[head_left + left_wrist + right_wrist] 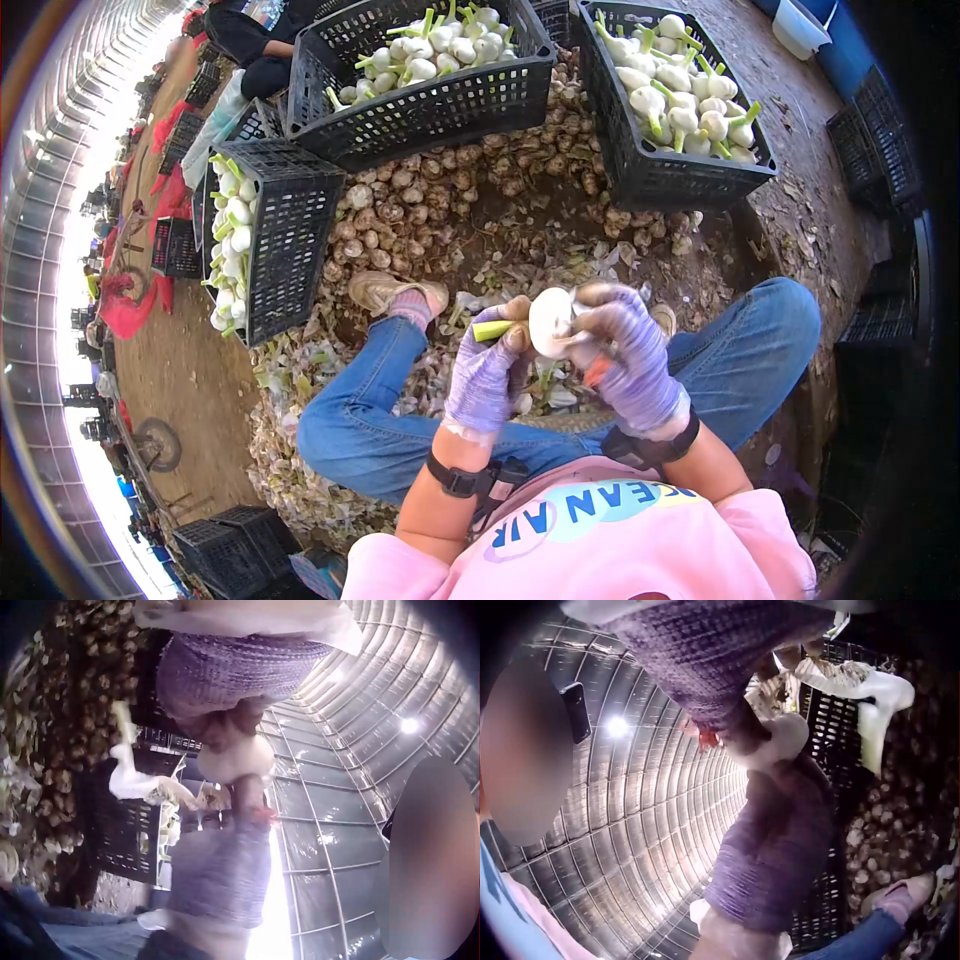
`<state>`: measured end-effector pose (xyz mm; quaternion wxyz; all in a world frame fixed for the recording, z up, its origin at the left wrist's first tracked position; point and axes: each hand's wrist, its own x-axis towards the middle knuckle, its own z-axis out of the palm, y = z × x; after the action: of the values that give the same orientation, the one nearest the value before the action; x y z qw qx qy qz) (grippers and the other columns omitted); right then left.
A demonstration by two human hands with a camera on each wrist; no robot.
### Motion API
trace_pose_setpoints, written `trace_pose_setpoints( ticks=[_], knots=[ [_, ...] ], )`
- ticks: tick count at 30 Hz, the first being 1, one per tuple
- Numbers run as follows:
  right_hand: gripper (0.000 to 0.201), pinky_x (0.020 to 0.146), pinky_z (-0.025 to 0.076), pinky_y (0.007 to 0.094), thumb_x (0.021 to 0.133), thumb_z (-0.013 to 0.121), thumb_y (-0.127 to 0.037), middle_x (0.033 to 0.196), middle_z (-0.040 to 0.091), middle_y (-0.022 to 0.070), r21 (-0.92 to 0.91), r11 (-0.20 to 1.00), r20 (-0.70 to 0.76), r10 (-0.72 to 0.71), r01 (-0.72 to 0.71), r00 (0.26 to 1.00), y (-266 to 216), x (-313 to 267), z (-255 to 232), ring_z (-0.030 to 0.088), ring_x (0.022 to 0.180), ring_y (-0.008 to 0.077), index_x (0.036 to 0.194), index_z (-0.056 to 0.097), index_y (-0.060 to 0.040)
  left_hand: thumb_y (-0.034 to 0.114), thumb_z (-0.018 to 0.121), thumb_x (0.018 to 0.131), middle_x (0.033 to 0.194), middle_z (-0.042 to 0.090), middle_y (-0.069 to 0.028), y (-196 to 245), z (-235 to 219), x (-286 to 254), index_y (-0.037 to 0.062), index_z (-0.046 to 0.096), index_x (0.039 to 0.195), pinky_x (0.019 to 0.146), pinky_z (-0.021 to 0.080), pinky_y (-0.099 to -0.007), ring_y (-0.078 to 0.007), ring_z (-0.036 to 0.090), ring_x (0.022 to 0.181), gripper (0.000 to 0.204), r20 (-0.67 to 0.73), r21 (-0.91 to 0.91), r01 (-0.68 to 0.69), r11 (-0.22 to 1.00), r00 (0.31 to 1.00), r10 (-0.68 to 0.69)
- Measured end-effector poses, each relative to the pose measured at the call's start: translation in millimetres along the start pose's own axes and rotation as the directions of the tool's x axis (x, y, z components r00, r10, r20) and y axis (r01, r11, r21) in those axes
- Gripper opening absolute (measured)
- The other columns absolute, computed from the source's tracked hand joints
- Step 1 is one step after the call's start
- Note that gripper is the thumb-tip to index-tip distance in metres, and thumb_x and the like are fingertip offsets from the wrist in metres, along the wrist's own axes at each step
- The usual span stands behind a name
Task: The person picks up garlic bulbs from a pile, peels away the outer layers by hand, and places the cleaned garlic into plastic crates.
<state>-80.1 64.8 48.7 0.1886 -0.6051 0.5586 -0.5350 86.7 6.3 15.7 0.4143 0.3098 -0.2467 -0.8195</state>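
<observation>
Seated person holding a white garlic bulb (pixel 551 320) above the lap, between both gloved hands. The left hand (pixel 487 368) grips the bulb's green stem stub (pixel 491 330); the right hand (pixel 628 345) curls its fingers around the bulb's other side. Black crates (pixel 430 100) of peeled bulbs stand beyond a heap of unpeeled garlic (pixel 440 200).

Purple knit gloves (pixel 490 375) hold a white garlic bulb (pixel 551 320) with a green stalk (pixel 492 330); black crates (pixel 420 105), blue jeans (pixel 360 430), pink shirt (pixel 600 550).

Three black crates (pixel 420 110) of peeled garlic; unpeeled bulb heap (pixel 440 210); husks (pixel 300 370) on ground.
</observation>
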Motion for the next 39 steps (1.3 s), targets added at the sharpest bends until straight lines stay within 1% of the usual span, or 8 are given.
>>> trace_pose_setpoints(
  ticks=[2, 9, 14, 19, 28, 30, 34, 39],
  knots=[
    [0.016, 0.072, 0.047, 0.0286, 0.085, 0.061, -0.015, 0.086, 0.06, 0.0068, 0.782, 0.431, 0.114, 0.611, -0.45, 0.783, -8, 9, -5, 0.059, 0.08, 0.0175, 0.098, 0.057, -0.0061, 0.011, 0.069, 0.08, 0.103, 0.061, -0.0081, 7, -3, 0, 0.0019, 0.053, 0.111, 0.08, 0.055, -0.0266, -0.0169, 0.06, 0.096, 0.036, 0.054, 0.031, 0.006, 1.0, 0.999, -0.007],
    [0.045, 0.087, 0.047, 0.029, 0.08, 0.068, -0.009, 0.107, 0.055, 0.0069, 0.707, 0.501, 0.246, 0.487, -0.499, 0.838, 22, -5, -4, 0.056, 0.094, 0.0152, 0.12, 0.048, -0.003, 0.009, 0.066, 0.082, 0.104, 0.06, -0.0081, 4, -5, 17, 0.0022, 0.055, 0.109, 0.081, 0.053, -0.0294, -0.0179, 0.06, 0.094, 0.03, -0.08, -0.024, -0.021, 1.0, 0.997, 0.019],
    [0.035, 0.072, 0.046, 0.0299, 0.075, 0.07, -0.011, 0.096, 0.054, 0.0097, 0.134, 0.957, 0.257, 0.219, -0.259, 0.941, 30, 7, -11, 0.055, 0.091, 0.0185, 0.107, 0.058, -0.0031, 0.006, 0.06, 0.085, 0.106, 0.06, -0.0067, 8, -2, 26, 0.0026, 0.056, 0.108, 0.079, 0.05, -0.0256, -0.0155, 0.059, 0.094, 0.024, -0.04, 0.421, 0.12, 0.899, 0.993, -0.114],
    [0.017, 0.068, 0.045, 0.0256, 0.083, 0.064, -0.011, 0.082, 0.059, 0.0054, 0.425, 0.559, 0.491, 0.518, -0.712, 0.7, 36, 3, -19, 0.055, 0.077, 0.0102, 0.096, 0.058, -0.0009, 0.012, 0.063, 0.083, 0.104, 0.06, -0.011, -4, -8, 57, 0.0012, 0.052, 0.11, 0.071, 0.055, -0.033, -0.0223, 0.062, 0.091, 0.031, -0.094, 0.241, 0.127, 0.962, 0.99, -0.108],
    [0.021, 0.067, 0.045, 0.0248, 0.085, 0.062, -0.019, 0.081, 0.06, 0.0033, 0.311, 0.412, 0.436, 0.739, -0.857, 0.513, 59, -16, -8, 0.054, 0.073, 0.0091, 0.096, 0.062, -0.0007, 0.005, 0.057, 0.086, 0.124, 0.051, -0.0125, 36, 134, 139, 0.0011, 0.042, 0.129, 0.088, 0.05, -0.0313, -0.0234, 0.055, 0.108, 0.046, 0.351, -0.037, -0.009, 0.999, 0.936, 0.021],
    [0.022, 0.067, 0.046, 0.0264, 0.086, 0.061, -0.019, 0.082, 0.061, 0.004, 0.261, 0.632, 0.321, 0.656, -0.729, 0.683, 75, -22, 0, 0.054, 0.073, 0.0106, 0.097, 0.062, -0.0002, 0.008, 0.058, 0.086, 0.122, 0.052, -0.0096, 11, 97, 154, 0.0018, 0.045, 0.127, 0.086, 0.05, -0.0303, -0.0191, 0.056, 0.103, 0.043, 0.266, 0.154, -0.013, 0.988, 0.963, -0.029],
    [0.021, 0.07, 0.046, 0.0282, 0.085, 0.062, -0.015, 0.084, 0.063, 0.0061, 0.27, 0.573, 0.296, 0.716, -0.774, 0.633, 116, -57, 22, 0.056, 0.077, 0.0132, 0.098, 0.061, 0.001, 0.01, 0.06, 0.085, 0.12, 0.053, -0.0073, -22, -14, 172, 0.0039, 0.047, 0.124, 0.083, 0.049, -0.0261, -0.0154, 0.056, 0.102, 0.042, -0.036, 0.406, 0.121, 0.906, 0.993, -0.117],
    [0.03, 0.082, 0.046, 0.0293, 0.086, 0.059, -0.014, 0.103, 0.062, 0.0098, 0.103, 0.383, 0.57, 0.734, -0.918, 0.371, 110, -29, 31, 0.058, 0.093, 0.0181, 0.112, 0.056, 0.0008, 0.016, 0.067, 0.079, 0.115, 0.056, -0.0122, -7, -156, 217, 0.0004, 0.05, 0.121, 0.085, 0.045, -0.0303, -0.0214, 0.055, 0.099, 0.048, -0.323, 0.756, 0.082, 0.65, 0.91, 0.26]
  ],
)
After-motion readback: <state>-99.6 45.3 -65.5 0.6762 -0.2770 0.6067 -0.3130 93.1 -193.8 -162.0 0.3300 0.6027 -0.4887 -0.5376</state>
